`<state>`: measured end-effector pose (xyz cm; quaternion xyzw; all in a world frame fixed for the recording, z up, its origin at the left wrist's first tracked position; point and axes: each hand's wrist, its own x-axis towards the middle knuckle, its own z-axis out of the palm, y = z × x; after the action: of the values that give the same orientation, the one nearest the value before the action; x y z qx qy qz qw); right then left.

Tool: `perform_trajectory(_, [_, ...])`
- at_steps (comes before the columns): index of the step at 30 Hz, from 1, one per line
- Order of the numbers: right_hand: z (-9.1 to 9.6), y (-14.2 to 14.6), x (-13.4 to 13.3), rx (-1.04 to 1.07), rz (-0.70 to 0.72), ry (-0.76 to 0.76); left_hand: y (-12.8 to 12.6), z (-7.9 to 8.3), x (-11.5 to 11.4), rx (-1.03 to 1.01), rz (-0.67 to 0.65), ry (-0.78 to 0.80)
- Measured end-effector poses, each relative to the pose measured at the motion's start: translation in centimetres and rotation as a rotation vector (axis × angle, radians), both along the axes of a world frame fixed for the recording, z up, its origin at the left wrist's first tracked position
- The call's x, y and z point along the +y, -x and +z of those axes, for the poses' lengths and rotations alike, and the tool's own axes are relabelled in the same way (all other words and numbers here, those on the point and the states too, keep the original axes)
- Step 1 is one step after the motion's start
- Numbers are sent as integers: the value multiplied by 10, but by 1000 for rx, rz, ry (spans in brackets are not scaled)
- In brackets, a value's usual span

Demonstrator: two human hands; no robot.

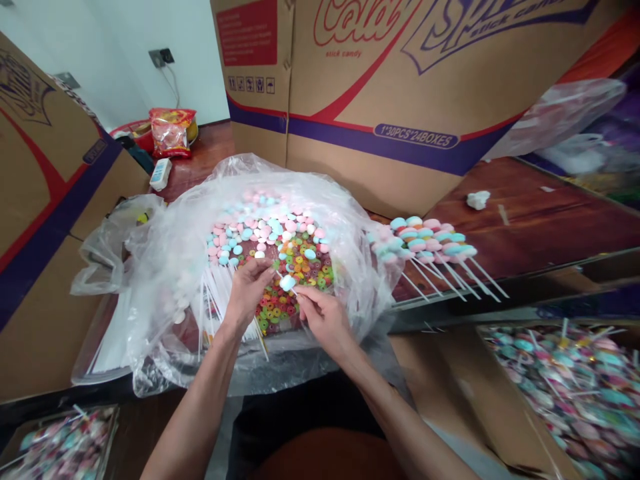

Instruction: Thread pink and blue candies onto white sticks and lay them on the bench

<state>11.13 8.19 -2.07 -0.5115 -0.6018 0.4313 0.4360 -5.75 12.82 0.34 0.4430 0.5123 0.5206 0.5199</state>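
Observation:
A white and pale-blue marshmallow-like candy (287, 283) is on a thin white stick between my two hands. My left hand (251, 283) pinches the stick at the candy's upper left. From the lower right, my right hand (321, 312) closes thumb and fingertips on the stick close to the candy. Under and around them lie small ring candies (280, 303) in green, orange and red. Behind these spread loose pink, blue and white candies (263, 228). A bundle of white sticks (213, 293) lies beside my left wrist, partly hidden by my forearm.
Clear plastic sheeting (350, 280) surrounds the loose candies. Finished candy sticks (433, 240) are stacked on the table's right side. Large cartons (350, 127) stand behind and at the left. Boxes of wrapped candies (575, 393) sit below at both sides. A red snack packet (173, 131) lies at the back left.

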Motion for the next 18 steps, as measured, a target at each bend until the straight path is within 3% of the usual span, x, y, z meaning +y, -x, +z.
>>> perform_trajectory(4, [1,1,0,-30,-8,-22,-1,-5,-5,-14,30,-25])
perform_trajectory(12, [3,5,-3,-184,-14,-157,0,-20,-10,474,32,-226])
perform_trajectory(15, [-1,6,-2,-157,-44,-140,-1,-20,-12,478,-30,-288])
perform_trajectory(18, [-3,5,0,-80,-69,-89,0,-20,-12,327,23,-195])
